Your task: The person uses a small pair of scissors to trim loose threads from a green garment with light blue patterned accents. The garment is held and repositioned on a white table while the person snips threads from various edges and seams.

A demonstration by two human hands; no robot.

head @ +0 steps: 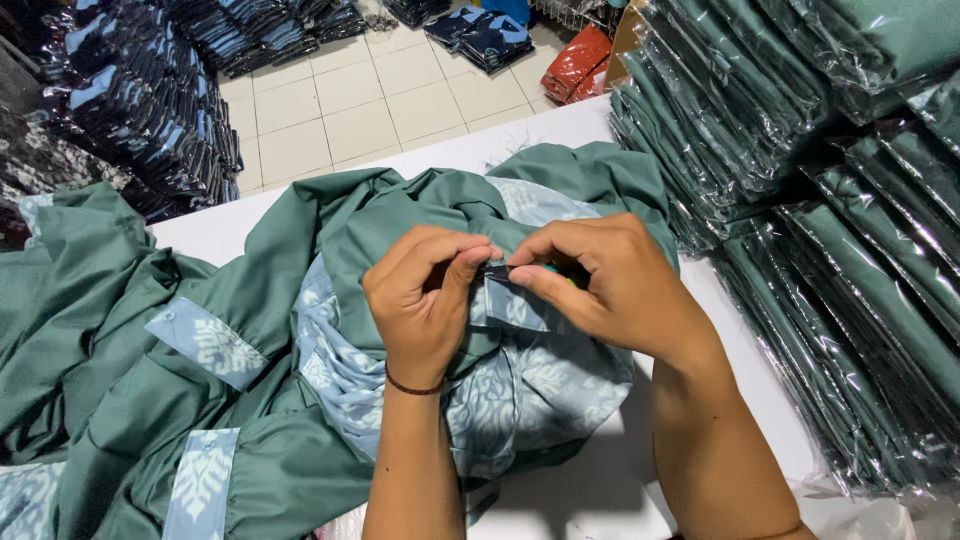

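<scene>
Far left: heap of green garments (90, 330) on white table (560, 125). Centre: left hand (425, 300), cord bracelet at wrist, fingers curled, thumb and forefinger pinched on small dark piece (497, 270) at pale-blue patterned band (515, 305) of green shirt (400, 215). Right hand (600, 280) touching it, fingertips closed on same piece. Shirt bunched directly beneath both hands. Far right: stacks of bagged green shirts (830, 200), well apart from hands.

1. The light is bright and even, from above; my hands look clear and sharp.
2. My arms make a soft shadow on the white bench (590, 490).
3. The plastic bags (850, 200) at my right show white glare.
4. The far floor (370, 100) curves a little at the edge.
</scene>
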